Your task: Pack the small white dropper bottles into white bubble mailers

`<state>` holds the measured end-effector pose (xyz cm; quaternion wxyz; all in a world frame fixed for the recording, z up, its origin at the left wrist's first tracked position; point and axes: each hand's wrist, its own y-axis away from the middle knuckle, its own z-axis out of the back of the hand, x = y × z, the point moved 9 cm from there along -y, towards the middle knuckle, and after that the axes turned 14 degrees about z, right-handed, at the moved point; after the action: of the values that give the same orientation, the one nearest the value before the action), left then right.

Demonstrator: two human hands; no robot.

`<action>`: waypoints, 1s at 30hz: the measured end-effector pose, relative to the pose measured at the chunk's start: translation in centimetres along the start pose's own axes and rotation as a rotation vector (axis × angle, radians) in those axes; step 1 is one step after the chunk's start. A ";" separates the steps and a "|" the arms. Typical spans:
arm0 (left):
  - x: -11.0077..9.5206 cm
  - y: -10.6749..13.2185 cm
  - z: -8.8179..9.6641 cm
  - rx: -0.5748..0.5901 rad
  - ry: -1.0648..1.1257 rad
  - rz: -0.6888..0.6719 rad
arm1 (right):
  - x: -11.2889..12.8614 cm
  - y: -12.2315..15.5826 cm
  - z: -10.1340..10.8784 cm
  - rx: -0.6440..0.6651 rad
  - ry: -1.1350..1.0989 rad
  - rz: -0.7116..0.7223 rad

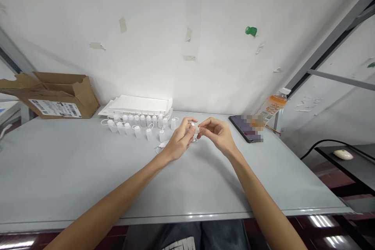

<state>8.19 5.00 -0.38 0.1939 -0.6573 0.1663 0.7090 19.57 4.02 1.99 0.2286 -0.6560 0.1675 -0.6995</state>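
A small white dropper bottle (196,129), mostly covered by fingers, is in my left hand (182,137) above the grey table. Thumb and fingers of my right hand (217,134) are pinched together right beside the bottle; what sits between those fingertips is too small to make out. A thin white loop shows just under the bottle. To the left stand several small white dropper bottles (137,131) in two rough rows, many with looped cap straps. Closest to my left wrist, another white piece with a loop (162,145) lies on the table.
An open cardboard box (63,95) stands at the back left of the table (73,172). Flat white sheets or trays (140,103) are stacked against the wall. At the right are a phone (244,129) and a bottle of orange drink (274,105). A mouse (342,154) rests on a side surface.
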 end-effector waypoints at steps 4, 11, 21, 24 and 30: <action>0.4 -0.5 0.2 0.030 0.210 0.093 | 0.3 -0.2 0.3 0.031 -0.001 -0.002; 1.0 -0.7 1.2 -0.042 0.328 0.135 | -0.7 -0.6 6.5 -0.234 0.388 0.068; 1.3 -0.7 0.3 0.014 0.296 0.190 | -6.8 0.2 7.8 0.237 1.050 -0.159; 1.6 -0.6 -0.2 0.066 0.259 0.244 | -6.9 0.1 7.4 0.264 1.018 -0.162; 1.8 -0.4 -0.4 0.091 0.252 0.267 | -3.6 -0.1 5.9 0.093 0.343 -0.159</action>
<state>8.65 5.29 -2.20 0.1054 -0.7036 0.3071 0.6321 25.51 6.43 -0.46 0.1709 -0.5271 0.1193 -0.8239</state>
